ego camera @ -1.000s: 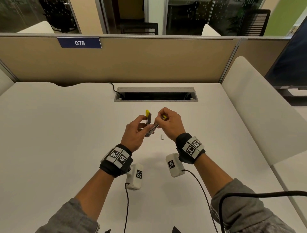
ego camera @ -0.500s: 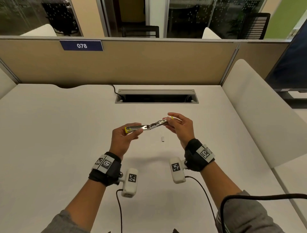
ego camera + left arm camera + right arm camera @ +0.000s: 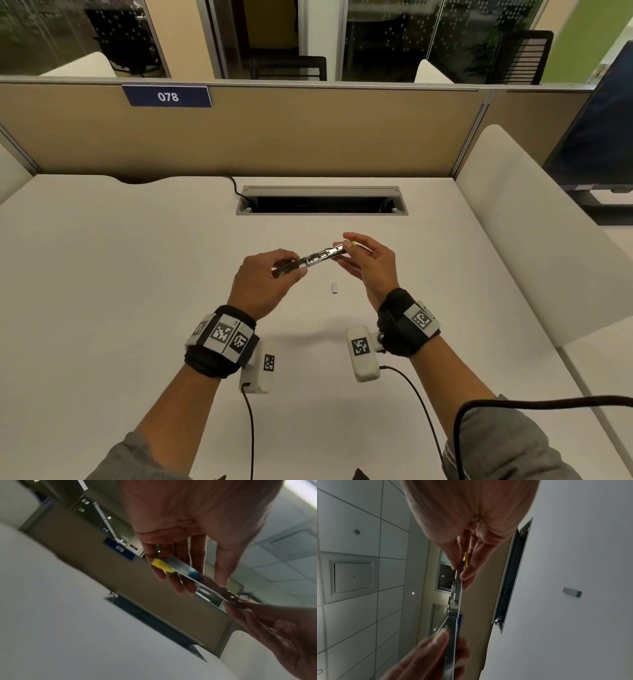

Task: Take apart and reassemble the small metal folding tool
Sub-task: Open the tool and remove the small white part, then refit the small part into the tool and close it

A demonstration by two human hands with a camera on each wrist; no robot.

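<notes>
The small metal folding tool (image 3: 317, 257) is unfolded into one nearly straight strip, held in the air above the desk between both hands. My left hand (image 3: 291, 265) pinches its left half, between thumb and fingers. The left wrist view shows a yellow end piece (image 3: 162, 565) on that half of the tool (image 3: 181, 568). My right hand (image 3: 347, 248) pinches the right end, where a yellow bit (image 3: 466, 559) shows between thumb and fingers. In the right wrist view the tool (image 3: 455, 605) runs edge-on toward my left hand (image 3: 436, 649). A small loose metal block (image 3: 335, 287) lies on the desk below.
A white desk (image 3: 120, 274) has an open cable slot (image 3: 322, 200) at the back, behind it a tan partition (image 3: 308, 137). A white side panel (image 3: 534, 240) and a dark monitor (image 3: 599, 120) stand at the right. Cables from the wrist cameras trail toward me.
A second ago my hands were close together with the tool bent at its hinge. They have since spread apart and the tool now lies open in a straight line.
</notes>
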